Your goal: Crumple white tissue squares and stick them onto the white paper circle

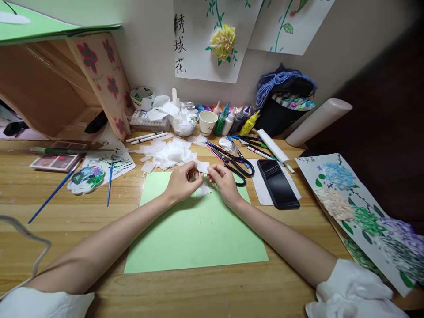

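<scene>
The right hand is pinching the edge of a small white paper piece between thumb and index finger; this fingertip grip is probably being used because the piece is thin and light. The left hand is curving its thumb and index finger close together at the opposite side; whether its grip is closing on the paper cannot be told. The piece is sitting between the hands, above the far edge of a green paper sheet, which is lying flat on the table and is likely serving as a plain work surface. A heap of white paper pieces is lying just beyond the left hand, apparently for short reach. Black-handled scissors are resting just beyond the right hand, presumably within easy access. A smartphone is lying farther right, partly on white paper. A paper cup and squeeze bottles are standing upright near the wall, seemingly leaving the near area free for both forearms.
</scene>
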Tool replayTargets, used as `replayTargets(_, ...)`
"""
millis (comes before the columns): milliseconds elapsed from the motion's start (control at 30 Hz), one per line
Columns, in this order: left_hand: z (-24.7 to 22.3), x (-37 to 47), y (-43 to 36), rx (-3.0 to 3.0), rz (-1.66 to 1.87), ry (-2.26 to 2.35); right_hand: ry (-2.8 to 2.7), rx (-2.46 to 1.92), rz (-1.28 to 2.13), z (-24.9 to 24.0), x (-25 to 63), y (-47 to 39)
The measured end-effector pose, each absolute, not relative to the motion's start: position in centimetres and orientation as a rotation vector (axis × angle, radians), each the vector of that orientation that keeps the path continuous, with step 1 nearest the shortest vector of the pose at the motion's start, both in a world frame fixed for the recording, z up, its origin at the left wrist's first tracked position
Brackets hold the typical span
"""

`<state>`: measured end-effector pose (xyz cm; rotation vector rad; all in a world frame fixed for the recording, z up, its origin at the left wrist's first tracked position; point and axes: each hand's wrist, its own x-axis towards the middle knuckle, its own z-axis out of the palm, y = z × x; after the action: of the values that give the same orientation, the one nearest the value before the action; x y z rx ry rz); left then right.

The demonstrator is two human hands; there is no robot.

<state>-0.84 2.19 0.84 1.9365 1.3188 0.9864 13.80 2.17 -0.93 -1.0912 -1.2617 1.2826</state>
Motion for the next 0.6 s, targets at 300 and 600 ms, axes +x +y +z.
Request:
replayTargets(300, 0.70, -0.94, 2.28, 1.951, 0.954, 1.339, -1.313, -1.109, 1.235, -0.87, 13.78, 2.15)
replayTargets(600, 0.31, -1.07, 2.43, 1.881, 1.008, 1.313, -1.488, -1.165, 0.721, -0.28, 14.06, 1.26)
